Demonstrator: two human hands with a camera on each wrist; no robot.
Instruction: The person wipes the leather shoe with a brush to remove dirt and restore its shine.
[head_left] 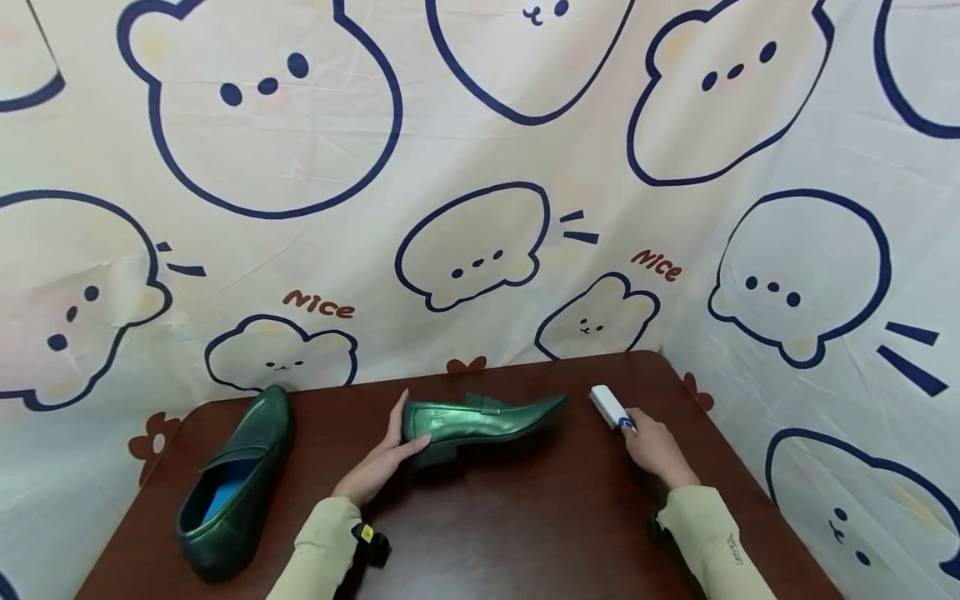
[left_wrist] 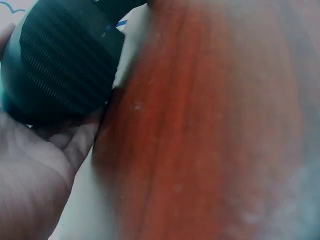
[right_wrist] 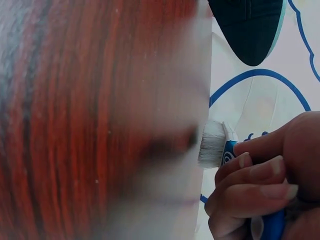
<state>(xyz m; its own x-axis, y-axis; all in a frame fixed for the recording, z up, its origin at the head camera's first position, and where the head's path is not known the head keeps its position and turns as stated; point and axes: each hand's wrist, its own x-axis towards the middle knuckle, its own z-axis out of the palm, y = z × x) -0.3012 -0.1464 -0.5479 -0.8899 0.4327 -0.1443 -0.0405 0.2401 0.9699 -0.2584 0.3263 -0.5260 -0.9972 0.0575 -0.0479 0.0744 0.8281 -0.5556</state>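
My left hand grips the heel end of a shiny green loafer, its toe pointing right. The loafer is tilted so its side faces me, and in the left wrist view the ridged heel shows above the palm. On the right, my right hand holds a scrub brush by its blue handle. Pale bristles and fingers curled round the handle appear in the right wrist view. The brush is a little apart from the loafer's toe.
A second green loafer with a blue insole stands on the left side of the dark brown table. Behind and to the right hangs a white cloth printed with cartoon bears, close along the table's edges.
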